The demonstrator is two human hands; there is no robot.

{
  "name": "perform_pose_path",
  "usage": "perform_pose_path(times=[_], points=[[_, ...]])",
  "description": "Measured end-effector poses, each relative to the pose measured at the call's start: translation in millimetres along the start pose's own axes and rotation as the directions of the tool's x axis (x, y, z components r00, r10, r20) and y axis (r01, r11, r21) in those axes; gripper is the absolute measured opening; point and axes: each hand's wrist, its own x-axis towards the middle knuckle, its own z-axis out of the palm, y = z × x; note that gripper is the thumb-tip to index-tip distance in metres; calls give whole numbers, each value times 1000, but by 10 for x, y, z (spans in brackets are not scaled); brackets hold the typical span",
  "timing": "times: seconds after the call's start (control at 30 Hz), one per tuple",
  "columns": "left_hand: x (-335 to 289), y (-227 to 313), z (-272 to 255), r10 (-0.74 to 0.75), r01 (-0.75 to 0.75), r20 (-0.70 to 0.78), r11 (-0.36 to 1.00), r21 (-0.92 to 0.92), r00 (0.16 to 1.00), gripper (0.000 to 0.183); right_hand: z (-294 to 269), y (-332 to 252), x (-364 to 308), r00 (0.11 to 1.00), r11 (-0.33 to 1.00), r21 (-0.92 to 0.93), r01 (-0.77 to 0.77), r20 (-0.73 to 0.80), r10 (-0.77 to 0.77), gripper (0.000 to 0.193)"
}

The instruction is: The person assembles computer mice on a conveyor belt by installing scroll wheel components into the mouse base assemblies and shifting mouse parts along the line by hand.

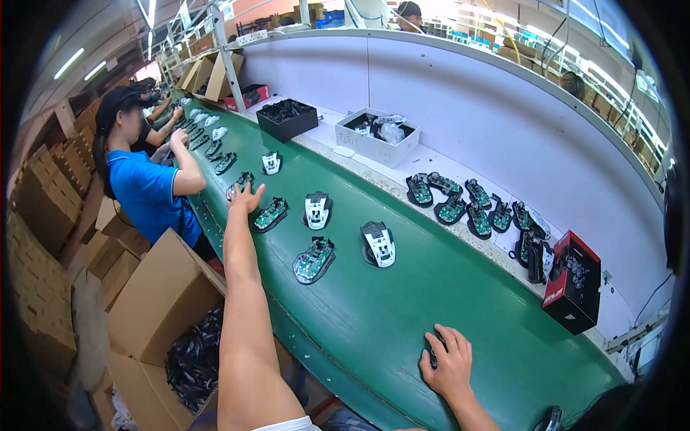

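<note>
My left hand (246, 200) reaches far along the green conveyor belt (345, 316), fingers apart, at a mouse base with a green circuit board (243, 181); the hand partly covers that base. My right hand (450, 363) rests palm down low over the belt, fingers curled around a small dark thing (433, 358) mostly hidden beneath them. Between my hands lie two more mouse bases with bare boards, one nearer (314, 260) and one farther (270, 215). Beside them stand white-and-black mouse shells, one nearer (379, 244), one in the middle (317, 210) and one farther (272, 163).
Several board-fitted bases (477, 219) lie on the right ledge beside a red-and-black box (573, 281). A white box (377, 136) and a black bin (287, 120) hold parts. A co-worker in blue (144, 187) works at left. An open carton (154, 302) of black parts stands near my left arm.
</note>
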Motion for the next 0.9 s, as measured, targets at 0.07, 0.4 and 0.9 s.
perform_pose_path(times=[0.07, 0.4, 0.9], points=[[-61, 20, 8, 0, 0, 11, 1000, -6, 1000, 92, -47, -32, -10, 1000, 1000, -2, -7, -1, 7, 34], [-727, 151, 40, 22, -18, 46, 995, -94, 999, 98, -52, -11, -34, 1000, 1000, 23, 12, -10, -12, 33], [-2376, 723, 43, 148, -164, 222, 985, 53, 964, 123, 72, 114, -176, 990, 995, 79, 62, -132, -51, 30]])
